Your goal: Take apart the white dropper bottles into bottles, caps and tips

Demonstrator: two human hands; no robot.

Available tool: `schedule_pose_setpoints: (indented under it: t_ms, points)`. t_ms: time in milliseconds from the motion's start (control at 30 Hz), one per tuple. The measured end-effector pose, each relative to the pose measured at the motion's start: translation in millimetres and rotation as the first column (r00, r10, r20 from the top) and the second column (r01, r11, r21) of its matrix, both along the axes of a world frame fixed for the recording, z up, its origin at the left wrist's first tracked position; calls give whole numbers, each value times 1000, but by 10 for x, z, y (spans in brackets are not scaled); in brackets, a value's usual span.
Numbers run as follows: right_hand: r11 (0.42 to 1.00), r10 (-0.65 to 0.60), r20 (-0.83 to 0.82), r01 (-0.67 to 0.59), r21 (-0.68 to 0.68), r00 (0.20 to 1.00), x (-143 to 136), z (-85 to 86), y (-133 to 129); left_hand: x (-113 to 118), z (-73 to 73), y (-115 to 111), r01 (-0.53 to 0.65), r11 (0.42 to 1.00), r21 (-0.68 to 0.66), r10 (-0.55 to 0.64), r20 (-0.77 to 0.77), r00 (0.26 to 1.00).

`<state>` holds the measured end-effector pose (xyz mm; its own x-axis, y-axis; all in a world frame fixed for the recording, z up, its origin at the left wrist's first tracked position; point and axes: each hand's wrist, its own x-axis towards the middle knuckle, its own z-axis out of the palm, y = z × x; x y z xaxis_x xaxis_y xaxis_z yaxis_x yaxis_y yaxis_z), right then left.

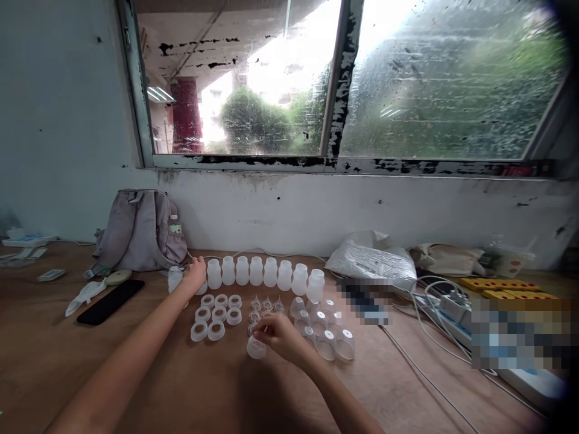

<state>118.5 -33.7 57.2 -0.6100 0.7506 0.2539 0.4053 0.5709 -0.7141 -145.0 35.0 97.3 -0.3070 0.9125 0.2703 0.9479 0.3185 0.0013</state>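
My left hand reaches to the left end of a row of frosted white bottles, its fingers closed around a bottle that is mostly hidden. Near the front of the table, my right hand has its fingers pinched together just above a clear round cup-like piece. What they pinch is too small to make out. Small clear nipple-shaped pieces stand behind my right hand. White rings lie in rows to its left, and clear domed caps sit to its right.
On the left are a grey backpack, a black phone and a white packet. At the right are a silvery plastic bag, cables, a power strip and yellow strips. A wall with a window rises behind the table.
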Motion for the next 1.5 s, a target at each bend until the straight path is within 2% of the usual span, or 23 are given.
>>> schedule_pose_setpoints:
  t_ms: [100,167,233,267,333,400,533,633,867,1067,1133,1200,1267,1367,1433,1500]
  points:
    - [998,62,104,-63,3,993,-13,-42,-42,32,48,-46,38,996,80,-37,-21,999]
    - [998,61,175,-65,15,983,-15,-97,-70,114,95,-121,86,985,147,-79,-54,995]
    - [999,28,244,-37,35,969,-19,-160,-97,252,100,-250,203,948,245,-193,-63,979]
    - [999,3,270,-17,49,963,-23,-188,-108,336,74,-336,305,892,332,-308,-47,950]
    - [998,-22,283,3,68,959,-40,-225,-120,515,-40,-539,489,734,472,-565,23,825]
    - [997,-24,234,5,81,972,-59,-226,-114,672,-217,-747,538,641,547,-701,132,701]
    - [987,-85,32,80,140,996,-72,-153,-63,831,-553,-1010,608,550,573,-828,281,485]
    - [979,-105,-57,113,168,993,-62,-110,-30,859,-665,-1043,676,510,531,-860,317,400]
    - [982,-40,-45,47,182,998,-67,-100,-39,901,-662,-1068,665,544,511,-839,351,416]
    - [987,57,63,-66,145,996,36,61,-46,854,-563,-1098,694,549,466,-832,386,399]
    - [987,48,90,-62,150,995,109,106,-6,806,-532,-1092,715,554,426,-826,387,410]
    - [982,-28,103,8,188,994,185,126,52,749,-509,-1080,754,547,365,-831,351,432]
    - [957,-170,144,128,261,975,249,127,109,697,-498,-1065,789,541,292,-835,296,463]
    - [885,-390,291,267,382,874,299,106,154,649,-505,-1038,808,553,205,-829,231,509]
    - [857,-459,398,277,436,795,299,80,152,637,-523,-1021,810,559,178,-827,195,527]
    - [856,-465,483,238,459,742,281,46,136,632,-544,-1010,806,565,178,-824,167,541]
